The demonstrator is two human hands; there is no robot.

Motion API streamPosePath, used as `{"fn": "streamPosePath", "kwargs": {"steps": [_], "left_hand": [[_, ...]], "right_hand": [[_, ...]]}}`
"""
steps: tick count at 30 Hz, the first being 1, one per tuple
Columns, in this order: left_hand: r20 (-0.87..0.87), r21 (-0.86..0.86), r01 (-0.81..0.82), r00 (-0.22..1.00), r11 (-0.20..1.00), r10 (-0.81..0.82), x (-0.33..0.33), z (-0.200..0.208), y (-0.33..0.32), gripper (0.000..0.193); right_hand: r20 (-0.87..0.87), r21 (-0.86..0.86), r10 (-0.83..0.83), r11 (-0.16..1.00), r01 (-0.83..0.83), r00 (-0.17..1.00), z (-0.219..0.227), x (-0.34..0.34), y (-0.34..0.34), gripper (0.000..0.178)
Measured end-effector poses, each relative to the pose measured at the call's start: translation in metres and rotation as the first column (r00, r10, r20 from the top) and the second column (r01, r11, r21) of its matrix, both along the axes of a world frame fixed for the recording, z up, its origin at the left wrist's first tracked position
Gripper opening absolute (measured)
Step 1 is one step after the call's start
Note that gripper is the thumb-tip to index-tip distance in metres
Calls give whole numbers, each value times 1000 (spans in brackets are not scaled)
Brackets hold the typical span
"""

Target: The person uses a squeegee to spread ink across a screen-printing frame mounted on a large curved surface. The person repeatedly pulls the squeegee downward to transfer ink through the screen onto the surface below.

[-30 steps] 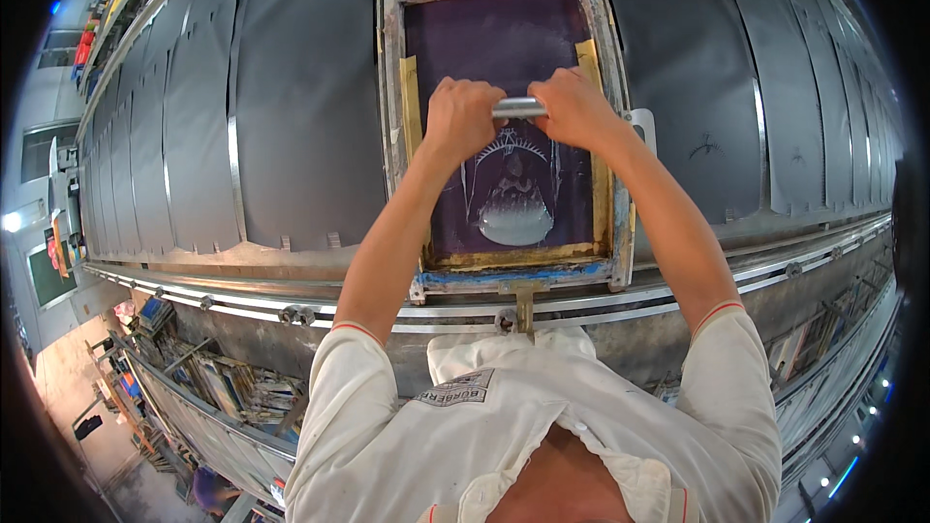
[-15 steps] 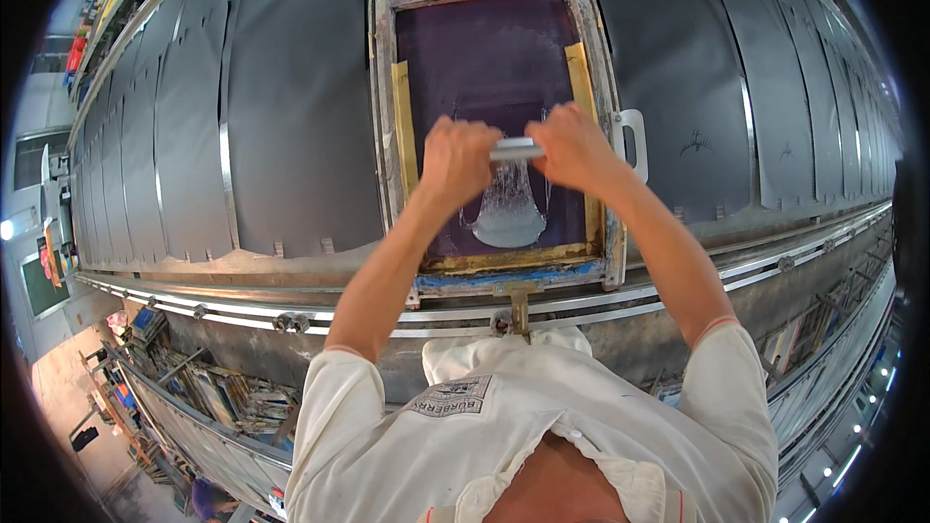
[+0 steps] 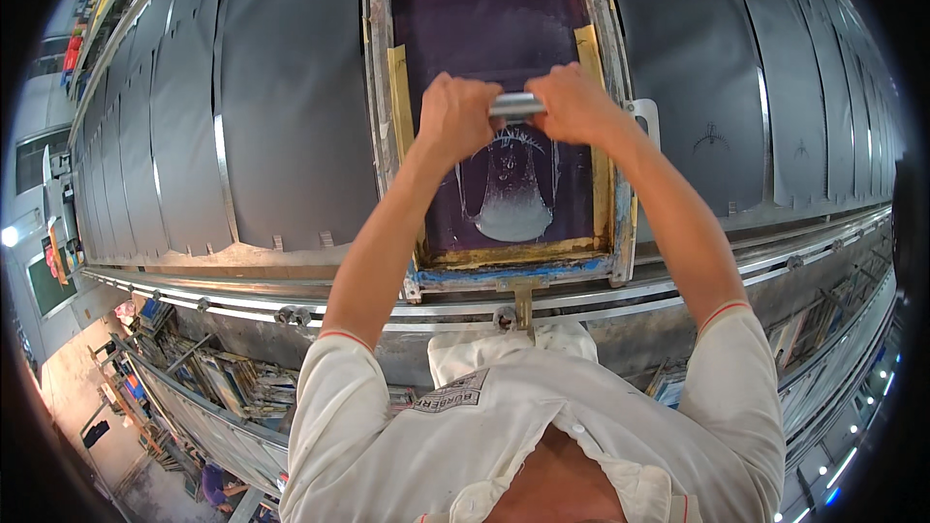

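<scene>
In the head view, a long table carries overlapping black sheets, a few on the right bearing a small dark drawing. On it lies a worn frame around a dark purple screen. Shelves packed with flat boards stand at lower left.

The left hand and right hand are both curled around a metal bar, one at each end, over the middle of the screen. Yellow tape lines the frame's inner sides, with the right hand near its strip; the dark screen stretches on beyond the bar to the frame's far side. A pale smear (wet-looking) lies nearer the body.

The fists hide the bar's ends, and its underside cannot be made out. Another person, at lower left, is small and partly cut off.
</scene>
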State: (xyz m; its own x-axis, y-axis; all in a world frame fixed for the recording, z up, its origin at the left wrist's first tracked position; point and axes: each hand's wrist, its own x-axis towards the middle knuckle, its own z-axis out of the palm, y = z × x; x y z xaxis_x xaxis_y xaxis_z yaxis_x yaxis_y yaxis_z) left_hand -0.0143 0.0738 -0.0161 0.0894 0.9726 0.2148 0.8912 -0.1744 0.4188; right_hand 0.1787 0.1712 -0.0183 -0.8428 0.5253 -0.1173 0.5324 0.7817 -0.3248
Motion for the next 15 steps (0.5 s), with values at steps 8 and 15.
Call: {"fn": "streamPosePath", "kwargs": {"steps": [8, 15], "left_hand": [[-17, -102, 61, 998, 993, -63, 51, -6, -129, 16], [-101, -92, -8, 995, 996, -1, 21, 22, -22, 15]], "right_hand": [[-110, -324, -134, 941, 92, 985, 24, 66, -126, 39], [-473, -47, -723, 592, 805, 504, -30, 133, -17, 35]]}}
